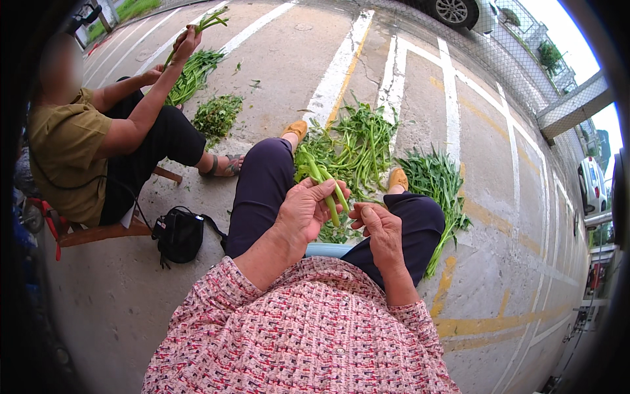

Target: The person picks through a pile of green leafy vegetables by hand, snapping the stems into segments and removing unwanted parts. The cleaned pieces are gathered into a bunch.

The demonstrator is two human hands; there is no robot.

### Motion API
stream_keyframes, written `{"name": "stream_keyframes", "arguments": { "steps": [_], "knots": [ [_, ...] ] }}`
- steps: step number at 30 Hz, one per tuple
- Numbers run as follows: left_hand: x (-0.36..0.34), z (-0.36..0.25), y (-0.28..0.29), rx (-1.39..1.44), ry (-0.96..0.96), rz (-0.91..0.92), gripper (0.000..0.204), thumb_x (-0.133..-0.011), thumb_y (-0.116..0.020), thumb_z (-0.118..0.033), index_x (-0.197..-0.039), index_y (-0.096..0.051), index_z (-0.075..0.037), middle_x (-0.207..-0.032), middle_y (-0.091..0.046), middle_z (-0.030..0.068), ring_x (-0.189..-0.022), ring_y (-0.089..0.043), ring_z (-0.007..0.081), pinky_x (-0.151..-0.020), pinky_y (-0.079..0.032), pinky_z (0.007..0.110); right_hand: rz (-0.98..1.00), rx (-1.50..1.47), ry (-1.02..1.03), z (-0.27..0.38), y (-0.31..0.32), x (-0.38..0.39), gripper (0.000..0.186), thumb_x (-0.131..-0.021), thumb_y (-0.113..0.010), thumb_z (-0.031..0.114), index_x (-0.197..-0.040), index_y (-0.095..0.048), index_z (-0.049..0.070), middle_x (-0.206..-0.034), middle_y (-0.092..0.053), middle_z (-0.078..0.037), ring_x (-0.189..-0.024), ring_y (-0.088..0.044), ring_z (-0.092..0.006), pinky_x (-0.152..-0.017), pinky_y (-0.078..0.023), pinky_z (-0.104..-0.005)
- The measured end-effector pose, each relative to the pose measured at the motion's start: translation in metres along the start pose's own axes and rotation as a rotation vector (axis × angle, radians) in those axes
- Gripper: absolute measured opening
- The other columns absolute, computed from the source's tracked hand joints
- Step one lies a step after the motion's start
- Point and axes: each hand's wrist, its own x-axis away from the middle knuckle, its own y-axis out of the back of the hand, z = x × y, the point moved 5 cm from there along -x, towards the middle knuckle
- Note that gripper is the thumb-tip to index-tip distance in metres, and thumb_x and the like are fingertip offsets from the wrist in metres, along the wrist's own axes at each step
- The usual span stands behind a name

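My left hand (303, 213) is closed on a few pale green, leafy stems (315, 168), held upright and slightly tilted over my lap. My right hand (375, 226) is beside their lower ends, thumb and fingers curled together; what is between them, if anything, is too small to tell. Beyond my hands a loose heap of green stems and leaves (357, 141) lies on the concrete between my feet. A bundle of long-leaved greens (433, 184) lies along the outside of my right leg. A pale blue plastic surface (325, 249) shows between my thighs.
At left a seated co-worker (75, 144) on a wooden chair (115, 233) holds stems, with piles of greens (216, 115) nearby. A black bag (178, 236) rests beside my left leg. A wire fence (499, 59), parked cars (592, 185) and painted lines lie beyond.
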Motion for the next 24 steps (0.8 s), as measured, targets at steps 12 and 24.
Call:
{"name": "stream_keyframes", "arguments": {
  "steps": [12, 24],
  "knots": [
    [0.006, 0.008, -0.004, -0.083, -0.002, -0.011, 0.019, -0.09, -0.058, -0.008, -0.108, -0.053, -0.003, -0.091, -0.067, 0.012, -0.082, -0.066, 0.0192, -0.07, -0.056, 0.032, 0.126, 0.064, 0.165, 0.001, -0.018, 0.012, 0.014, -0.088, -0.063, 0.006, -0.096, -0.066, -0.004, -0.082, -0.063, -0.002, -0.072, -0.055, -0.0075, -0.065, -0.044, -0.0223],
    [0.006, -0.006, -0.005, -0.446, -0.125, 0.188, 0.017, -0.091, -0.053, -0.007, -0.106, -0.055, 0.0, -0.07, -0.057, 0.0013, -0.064, -0.055, 0.0083, -0.063, -0.046, 0.022, 0.14, 0.545, 0.192, 0.001, -0.017, 0.014, 0.019, -0.083, -0.065, 0.012, -0.098, -0.066, 0.001, -0.087, -0.066, -0.015, -0.08, -0.065, -0.029, -0.068, -0.05, -0.0326]
  ]
}}
